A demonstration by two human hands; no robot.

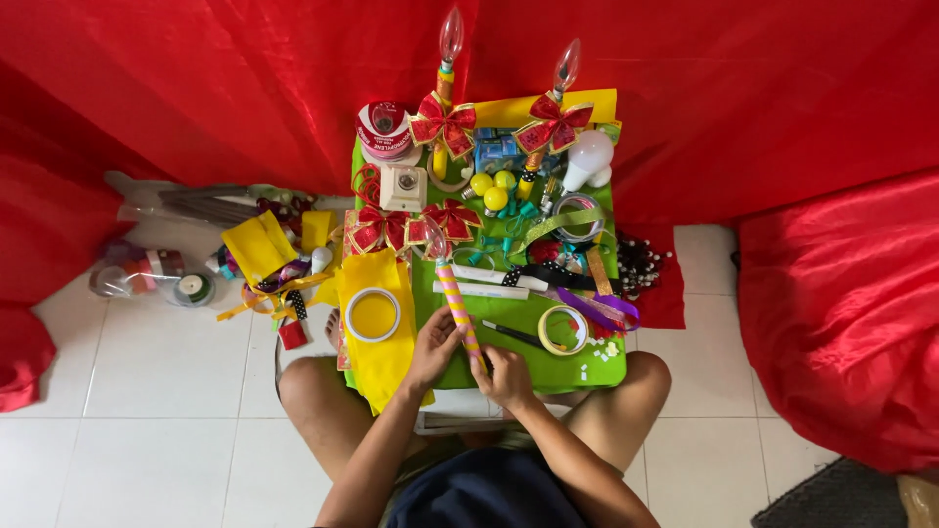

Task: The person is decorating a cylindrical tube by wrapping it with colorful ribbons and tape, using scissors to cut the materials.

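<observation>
Both sets of fingers closed on the striped candle lamp (458,303): left hand (433,349) mid-shaft, right hand (508,376) at its base, over the green desk (587,364). No bow on it yet; two finished lamps (445,88) stand behind with red bows.

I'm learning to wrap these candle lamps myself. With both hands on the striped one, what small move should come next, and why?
Probably press down the wrap at the lower end. The left hand steadies the yellow-and-pink striped candle-shaped lamp at mid-stick, and the right hand pinches its base, where the striping ends. The roll of clear tape lies just right of that hand on the green board.
</observation>
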